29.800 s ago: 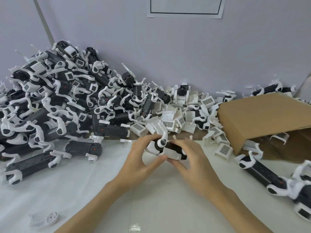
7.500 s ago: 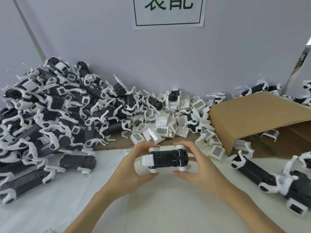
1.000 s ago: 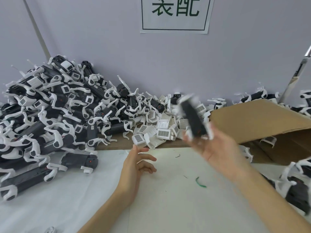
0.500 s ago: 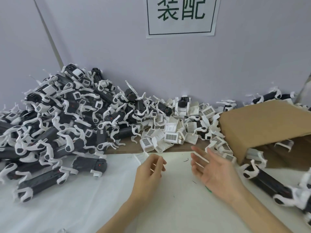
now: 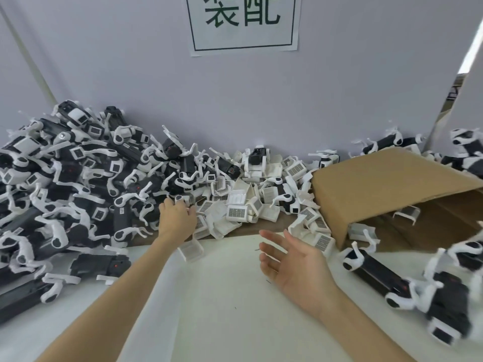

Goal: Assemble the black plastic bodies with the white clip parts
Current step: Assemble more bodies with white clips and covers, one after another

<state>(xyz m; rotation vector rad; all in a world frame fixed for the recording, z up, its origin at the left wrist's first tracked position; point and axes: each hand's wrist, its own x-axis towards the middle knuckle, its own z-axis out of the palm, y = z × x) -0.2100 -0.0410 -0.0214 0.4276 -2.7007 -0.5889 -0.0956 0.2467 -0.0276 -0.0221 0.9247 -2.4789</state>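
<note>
Your left hand (image 5: 177, 218) reaches the pile (image 5: 78, 194), grip unclear; right hand (image 5: 295, 267) spread, empty. Next: secure one black body.

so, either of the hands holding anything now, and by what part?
Right hand is open, palm up, holding nothing. Left hand reaches into the pile of parts; its fingertips are hidden, so a grip cannot be told.

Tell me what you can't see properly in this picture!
- Left hand, head view: its fingertips are buried in the pile of black plastic bodies with white clips, so a grip cannot be told.
- Inside the brown cardboard box: shadowed and hidden by its top.
- Black-and-white assembled pieces at right: blurred, cut off by the edge.
</note>
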